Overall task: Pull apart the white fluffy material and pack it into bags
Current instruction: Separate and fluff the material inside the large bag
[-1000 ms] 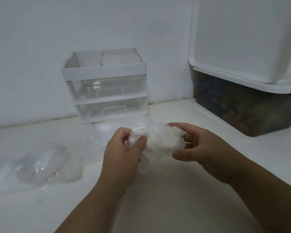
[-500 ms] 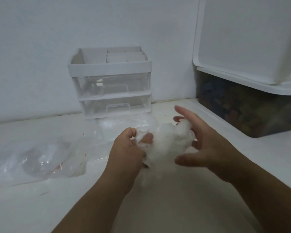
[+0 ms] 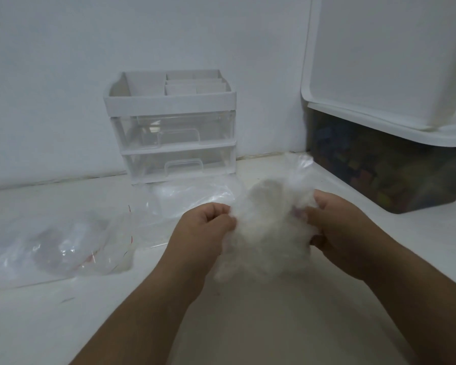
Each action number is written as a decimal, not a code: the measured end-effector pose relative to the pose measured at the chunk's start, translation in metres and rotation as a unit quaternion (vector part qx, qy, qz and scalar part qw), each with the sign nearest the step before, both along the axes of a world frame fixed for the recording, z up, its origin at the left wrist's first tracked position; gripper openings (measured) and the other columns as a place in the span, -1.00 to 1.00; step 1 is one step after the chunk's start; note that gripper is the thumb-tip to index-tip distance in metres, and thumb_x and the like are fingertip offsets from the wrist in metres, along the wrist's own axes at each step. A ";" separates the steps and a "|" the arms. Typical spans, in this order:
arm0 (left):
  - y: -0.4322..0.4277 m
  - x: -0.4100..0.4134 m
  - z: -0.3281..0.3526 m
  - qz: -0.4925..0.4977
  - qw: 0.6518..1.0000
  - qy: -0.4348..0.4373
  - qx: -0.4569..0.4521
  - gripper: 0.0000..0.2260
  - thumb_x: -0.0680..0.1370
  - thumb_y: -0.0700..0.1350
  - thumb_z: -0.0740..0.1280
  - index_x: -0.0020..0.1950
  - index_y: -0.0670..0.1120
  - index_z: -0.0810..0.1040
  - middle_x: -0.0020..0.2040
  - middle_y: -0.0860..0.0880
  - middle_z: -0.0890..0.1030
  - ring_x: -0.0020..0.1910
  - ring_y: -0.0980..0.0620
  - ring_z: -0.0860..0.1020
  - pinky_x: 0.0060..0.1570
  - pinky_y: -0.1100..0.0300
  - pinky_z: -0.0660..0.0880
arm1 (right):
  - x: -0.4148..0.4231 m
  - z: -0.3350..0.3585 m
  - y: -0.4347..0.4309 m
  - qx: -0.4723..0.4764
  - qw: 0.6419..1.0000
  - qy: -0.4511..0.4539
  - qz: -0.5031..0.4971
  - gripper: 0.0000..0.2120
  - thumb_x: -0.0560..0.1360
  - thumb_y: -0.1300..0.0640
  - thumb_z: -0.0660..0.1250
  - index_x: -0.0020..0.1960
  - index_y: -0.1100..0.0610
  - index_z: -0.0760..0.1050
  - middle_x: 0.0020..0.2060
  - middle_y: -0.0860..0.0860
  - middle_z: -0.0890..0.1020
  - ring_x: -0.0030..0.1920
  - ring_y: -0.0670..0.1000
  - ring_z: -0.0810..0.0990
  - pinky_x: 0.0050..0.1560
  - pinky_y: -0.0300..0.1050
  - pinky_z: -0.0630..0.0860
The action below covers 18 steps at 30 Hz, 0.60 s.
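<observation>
Fluff, head view: white fluff (image 3: 267, 225) is hanging in one wad between both hands, over the table (image 3: 248, 325).
Left grip: left hand (image 3: 204, 229) is pinching the wad's left edge, fingers curled into it.
Right grip: right hand (image 3: 336, 227) is clutching the right edge between thumb and fingers.
Axis: wad is spanning side to side from grip to grip, so the pull probably runs outward along that line.
Bags: clear bags (image 3: 63, 243) are lying left of and behind the left grip, nearer that hand.
</observation>
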<state>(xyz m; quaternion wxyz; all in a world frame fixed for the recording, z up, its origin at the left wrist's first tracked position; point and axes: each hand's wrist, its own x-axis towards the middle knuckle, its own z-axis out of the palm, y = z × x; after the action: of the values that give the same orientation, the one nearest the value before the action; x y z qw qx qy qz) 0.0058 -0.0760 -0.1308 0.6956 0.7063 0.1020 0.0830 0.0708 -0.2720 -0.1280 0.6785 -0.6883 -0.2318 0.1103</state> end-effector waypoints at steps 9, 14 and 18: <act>-0.006 -0.003 0.005 -0.007 1.000 0.017 0.018 -0.74 0.55 -0.25 0.26 -0.23 -0.06 0.67 -0.39 -0.01 0.62 -0.45 0.04 0.52 -0.42 0.24 0.44 | 0.008 0.001 -0.003 0.150 0.969 0.192 -0.032 -0.72 0.17 -0.06 0.55 -0.27 0.12 0.62 -0.37 0.04 0.51 -0.40 -0.01 0.48 -0.27 -0.04 0.32; -0.004 -0.002 0.002 -0.041 0.999 -0.008 -0.004 -0.79 0.57 -0.05 0.34 -0.02 -0.18 0.66 -0.20 0.02 0.66 -0.23 0.02 0.61 -0.16 0.07 0.53 | 0.002 0.002 0.001 0.092 0.974 0.187 -0.086 -0.80 0.50 0.10 0.37 -0.19 0.20 0.67 -0.34 0.09 0.66 -0.37 0.03 0.64 -0.18 0.05 0.53; -0.008 -0.002 -0.005 -0.051 0.992 0.002 0.114 -0.84 0.49 -0.24 0.46 0.03 -0.06 0.68 -0.16 -0.03 0.74 -0.18 -0.07 0.72 -0.09 -0.03 0.67 | 0.002 0.002 0.003 0.039 0.968 0.242 -0.060 -0.41 0.58 -0.28 0.16 0.22 0.21 0.60 0.08 0.17 0.70 0.10 0.23 0.68 0.28 0.27 0.49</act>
<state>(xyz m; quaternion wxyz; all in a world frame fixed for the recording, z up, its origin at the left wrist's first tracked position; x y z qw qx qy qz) 0.0033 -0.0844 -0.1355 0.6134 0.7857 0.0573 0.0569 0.0729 -0.2693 -0.1261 0.7460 -0.6269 -0.0235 0.2233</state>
